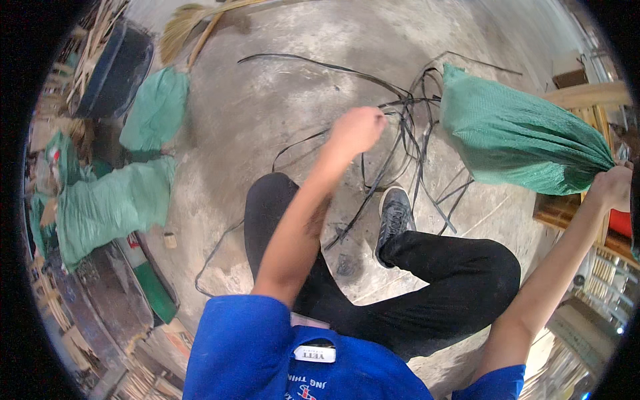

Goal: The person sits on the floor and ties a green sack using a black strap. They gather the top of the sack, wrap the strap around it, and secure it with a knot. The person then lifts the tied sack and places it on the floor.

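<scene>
My right hand (612,185) grips the gathered neck of a green woven sack (520,137), at the far right. The sack hangs out from the fist toward the middle, its closed bottom end nearest the straps. My left hand (360,130) is closed in a fist in front of me, over the floor; whatever it may hold is hidden by the fingers. Black flat straps (407,110) lie tangled on the concrete just right of that fist, with loose ends running out in several directions. Some pass close to my shoe (395,217).
Two more green sacks (113,207) (157,110) lie at the left beside a dark bin (113,70) of sticks. A straw broom (180,30) rests at the top left. Wooden furniture (593,97) stands at the right, behind the held sack. Concrete floor (267,100) spreads between.
</scene>
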A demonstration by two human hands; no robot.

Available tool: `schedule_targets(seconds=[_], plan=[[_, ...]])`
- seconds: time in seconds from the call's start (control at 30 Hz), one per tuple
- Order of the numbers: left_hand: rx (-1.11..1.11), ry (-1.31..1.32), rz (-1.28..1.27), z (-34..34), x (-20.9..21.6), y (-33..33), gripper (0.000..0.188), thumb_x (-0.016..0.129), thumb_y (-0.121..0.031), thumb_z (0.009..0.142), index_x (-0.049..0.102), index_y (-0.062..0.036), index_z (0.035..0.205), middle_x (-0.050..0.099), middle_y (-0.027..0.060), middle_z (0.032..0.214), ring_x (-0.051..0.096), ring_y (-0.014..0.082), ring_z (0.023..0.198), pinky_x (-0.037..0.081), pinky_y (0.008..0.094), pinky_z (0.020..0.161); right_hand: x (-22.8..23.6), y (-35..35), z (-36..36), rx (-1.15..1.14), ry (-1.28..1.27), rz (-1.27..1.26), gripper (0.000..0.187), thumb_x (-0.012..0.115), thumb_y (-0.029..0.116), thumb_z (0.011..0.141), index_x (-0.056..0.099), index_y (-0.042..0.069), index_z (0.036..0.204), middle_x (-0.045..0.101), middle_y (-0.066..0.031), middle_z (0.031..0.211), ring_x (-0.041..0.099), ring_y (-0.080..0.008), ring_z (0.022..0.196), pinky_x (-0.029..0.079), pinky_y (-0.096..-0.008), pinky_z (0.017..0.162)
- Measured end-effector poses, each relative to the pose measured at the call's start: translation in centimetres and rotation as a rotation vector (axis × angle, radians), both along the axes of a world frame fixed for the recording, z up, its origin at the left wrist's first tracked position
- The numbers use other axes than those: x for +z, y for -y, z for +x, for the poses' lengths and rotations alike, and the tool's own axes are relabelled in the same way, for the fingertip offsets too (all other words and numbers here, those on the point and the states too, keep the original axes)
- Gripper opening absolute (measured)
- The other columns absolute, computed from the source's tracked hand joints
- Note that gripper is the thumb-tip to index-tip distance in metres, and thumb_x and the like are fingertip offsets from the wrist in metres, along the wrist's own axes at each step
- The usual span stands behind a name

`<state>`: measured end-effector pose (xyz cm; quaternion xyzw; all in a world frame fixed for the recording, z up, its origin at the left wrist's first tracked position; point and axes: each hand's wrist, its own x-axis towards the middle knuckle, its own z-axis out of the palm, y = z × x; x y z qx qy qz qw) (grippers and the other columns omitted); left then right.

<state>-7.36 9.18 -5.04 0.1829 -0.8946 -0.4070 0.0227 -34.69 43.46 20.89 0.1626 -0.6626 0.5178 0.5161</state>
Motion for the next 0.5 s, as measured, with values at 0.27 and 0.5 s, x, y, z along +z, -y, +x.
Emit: schedule_targets(seconds=[0.27, 0.5], plan=[[0.201, 0.172, -0.322, -1.6, -18.2, -12.2, 0.029, 0.058, -0.025, 0.088, 0.061, 0.0001, 0.102, 0.069, 0.0212, 0.095, 0.067, 0.0389, 0.089, 0.052, 0.0501, 0.08, -1.7, -3.4, -0.4, 0.236, -0.046, 0.059, 0.01, 0.054, 0.011, 0.096, 0.059, 0.002, 0.095, 0.061, -0.0058, 0.086, 0.053, -0.0174, 0.067, 0.043, -0.0286, 0.058], [0.548, -0.174, 0.256, -3.6, -13.3, -9.3, 0.024, 0.051, -0.022, 0.098, 0.059, -0.0002, 0.105, 0.066, 0.021, 0.095, 0.062, 0.0376, 0.089, 0.047, 0.0444, 0.078, -2.0, -4.0, 1.9, -0.202, 0.056, 0.153, 0.024, 0.054, 0.02, 0.099, 0.065, -0.001, 0.098, 0.066, -0.0059, 0.09, 0.06, -0.0158, 0.074, 0.045, -0.0281, 0.063]])
